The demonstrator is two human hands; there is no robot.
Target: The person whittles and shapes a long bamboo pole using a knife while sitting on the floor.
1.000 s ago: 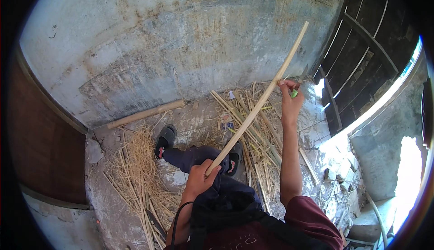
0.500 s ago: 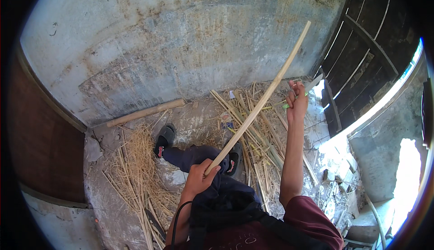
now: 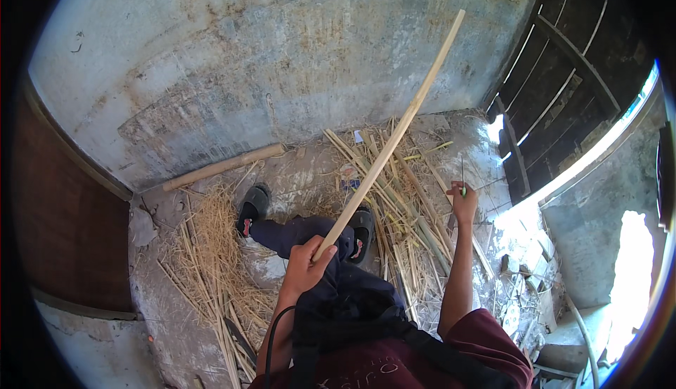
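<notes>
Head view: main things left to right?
Brown door → straw heap → left hand holding a pale stick → rightmost shoe → right hand holding a knife → rubble → bright wall opening.

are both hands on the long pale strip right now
No, only the left hand grips the strip, near its lower end, while the right hand is apart from it, holding a green-handled knife.
</notes>
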